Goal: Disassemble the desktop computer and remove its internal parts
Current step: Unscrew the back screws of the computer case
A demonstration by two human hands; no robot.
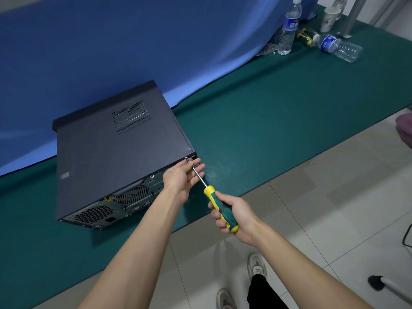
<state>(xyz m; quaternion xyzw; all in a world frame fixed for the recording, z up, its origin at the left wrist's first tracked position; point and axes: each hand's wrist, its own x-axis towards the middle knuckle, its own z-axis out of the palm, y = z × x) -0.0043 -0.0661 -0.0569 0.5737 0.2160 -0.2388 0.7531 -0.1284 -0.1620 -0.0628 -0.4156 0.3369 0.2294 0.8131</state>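
A black desktop computer case (116,152) lies on its side on the green table mat (267,121), its rear panel with fan grilles facing me. My right hand (231,216) grips the yellow-and-green handle of a screwdriver (219,206). The metal shaft runs up-left, and its tip meets a screw (186,158) at the case's upper rear corner. My left hand (182,177) is held palm-up beside that corner, its fingers spread under the shaft near the tip. The case's side panel is closed, so the internal parts are hidden.
A blue cloth (133,41) hangs behind the case. At the far right of the table are an upright water bottle (289,27), a bottle lying down (338,46), a paper cup (330,18) and a metal pole (354,16). The table edge runs diagonally; tiled floor (334,197) lies below.
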